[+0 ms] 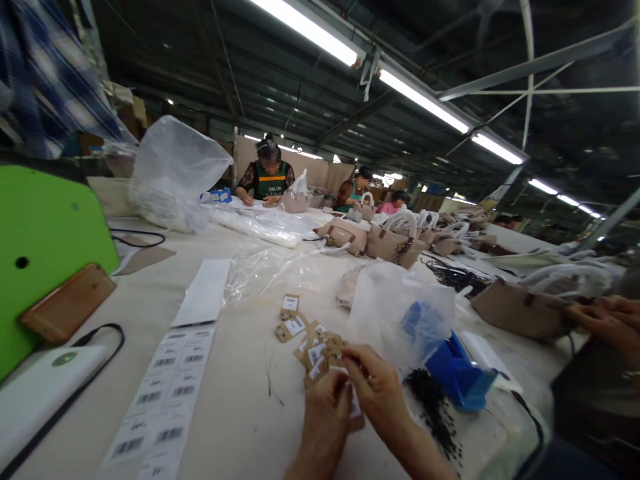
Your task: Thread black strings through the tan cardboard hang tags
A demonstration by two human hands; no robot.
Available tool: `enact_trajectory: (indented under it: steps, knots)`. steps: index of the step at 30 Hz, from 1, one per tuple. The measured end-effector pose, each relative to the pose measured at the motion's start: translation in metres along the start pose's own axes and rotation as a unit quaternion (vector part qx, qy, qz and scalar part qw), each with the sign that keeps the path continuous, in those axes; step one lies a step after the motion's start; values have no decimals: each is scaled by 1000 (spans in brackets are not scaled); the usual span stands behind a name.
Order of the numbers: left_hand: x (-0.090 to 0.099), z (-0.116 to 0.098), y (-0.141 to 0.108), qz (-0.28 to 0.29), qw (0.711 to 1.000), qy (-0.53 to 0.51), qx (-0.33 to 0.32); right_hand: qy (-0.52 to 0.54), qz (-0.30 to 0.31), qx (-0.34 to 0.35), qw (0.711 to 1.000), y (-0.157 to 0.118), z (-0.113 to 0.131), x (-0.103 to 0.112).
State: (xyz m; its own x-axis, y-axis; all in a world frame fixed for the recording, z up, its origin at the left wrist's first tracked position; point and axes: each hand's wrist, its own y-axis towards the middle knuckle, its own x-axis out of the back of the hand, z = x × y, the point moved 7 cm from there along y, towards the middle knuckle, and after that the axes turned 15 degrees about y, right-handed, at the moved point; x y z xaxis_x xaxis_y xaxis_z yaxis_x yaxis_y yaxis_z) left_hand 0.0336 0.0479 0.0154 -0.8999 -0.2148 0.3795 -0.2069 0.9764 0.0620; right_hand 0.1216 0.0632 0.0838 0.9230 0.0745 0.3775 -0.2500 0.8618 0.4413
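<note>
Both of my hands meet over a pile of brown card tags with white stickers. My left hand is closed in a pinch, and what its fingertips hold is too small to make out. Touching or nearly touching it, my right hand also pinches something I cannot make out. One tag with a white sticker shows between and below the hands. To the left lies a long sheet of barcode stickers. A bunch of short black strings lies right of my right hand.
A blue tape dispenser and a clear plastic bag stand at the right. Beige handbags fill the back right. A phone leans on a green panel. Another person's hands hold a bag at far right; several people work behind.
</note>
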Motion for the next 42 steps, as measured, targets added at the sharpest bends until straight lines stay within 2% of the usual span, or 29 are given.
enact_trajectory:
  steps: [2,5,7,9,11,13,17,20,24,28,30,35,39,42]
  knots:
    - [19,6,2,-33,997,71,13,17,-51,-55,997,-16,-25,22]
    - [32,10,7,-59,988,143,22,21,-72,-86,993,-41,-46,32]
    - [29,6,8,-53,975,214,2,27,-82,-94,992,-55,-51,32]
    - [21,2,6,-42,948,316,-26,26,-100,-100,990,-65,-53,33]
    - [14,0,4,-33,915,400,-40,16,-128,-105,986,-72,-55,41]
    - [13,4,7,-14,908,418,-24,-1,-162,-114,980,-78,-60,55]
    - [19,17,18,28,930,361,57,-27,-219,-140,965,-94,-76,90]
    - [29,25,25,15,955,276,104,-27,-227,-152,962,-102,-83,100]
    - [38,31,30,-8,983,160,93,-1,-194,-150,970,-99,-78,84]
    - [41,28,25,-5,993,87,74,67,-158,-136,976,-81,-59,52]
    - [36,23,18,17,996,27,79,122,-135,-143,973,-71,-49,36]
    - [8,4,-6,123,979,-140,85,292,-129,-184,930,-58,-37,12]
    - [-4,-2,-13,163,965,-187,82,365,-159,-228,888,-63,-40,12]
    - [-4,0,-12,171,962,-192,94,370,-169,-241,881,-66,-41,17]
